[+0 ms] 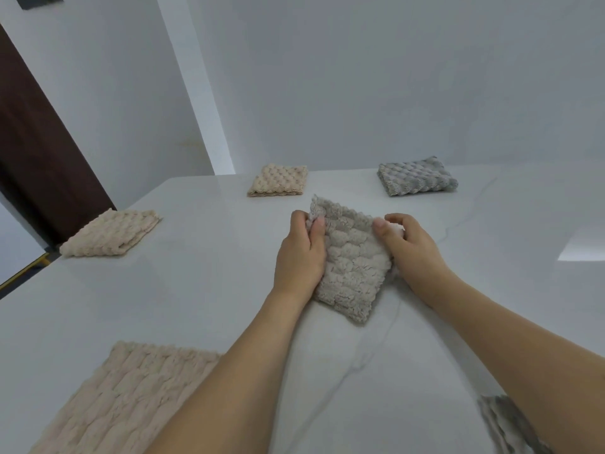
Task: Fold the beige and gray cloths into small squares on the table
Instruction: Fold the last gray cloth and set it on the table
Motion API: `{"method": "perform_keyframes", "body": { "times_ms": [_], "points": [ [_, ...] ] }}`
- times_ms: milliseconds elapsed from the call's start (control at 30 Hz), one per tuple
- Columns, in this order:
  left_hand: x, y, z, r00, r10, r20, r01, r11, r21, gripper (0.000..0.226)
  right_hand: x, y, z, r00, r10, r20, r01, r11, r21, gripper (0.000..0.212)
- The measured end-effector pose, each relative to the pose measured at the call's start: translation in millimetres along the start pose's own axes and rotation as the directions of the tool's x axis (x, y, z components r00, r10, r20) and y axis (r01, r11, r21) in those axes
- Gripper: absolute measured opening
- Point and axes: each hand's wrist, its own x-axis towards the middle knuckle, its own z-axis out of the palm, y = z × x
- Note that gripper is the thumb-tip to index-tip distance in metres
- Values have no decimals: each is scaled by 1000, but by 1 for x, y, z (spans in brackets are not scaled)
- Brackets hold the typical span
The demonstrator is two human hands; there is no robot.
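Nearest me, an unfolded beige cloth (127,398) lies flat at the bench's (229,290) near left corner, and a gray cloth (504,424) peeks out at the near right edge. Mid-bench, I hold a half-folded light gray cloth (353,263): left hand (301,253) pinching its left edge with the thumb on top, right hand (412,244) curled round the right edge. To square it, I'd line up the far corners before pressing the crease flat. Three folded squares sit along the far and left edges.
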Motion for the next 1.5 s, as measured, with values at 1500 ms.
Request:
{"method": "perform_keyframes", "body": {
  "times_ms": [1500],
  "points": [
    [100,143,66,851,-501,161,491,866,100,32,110,-109,-107,945,313,-98,-323,831,-453,40]
  ]
}}
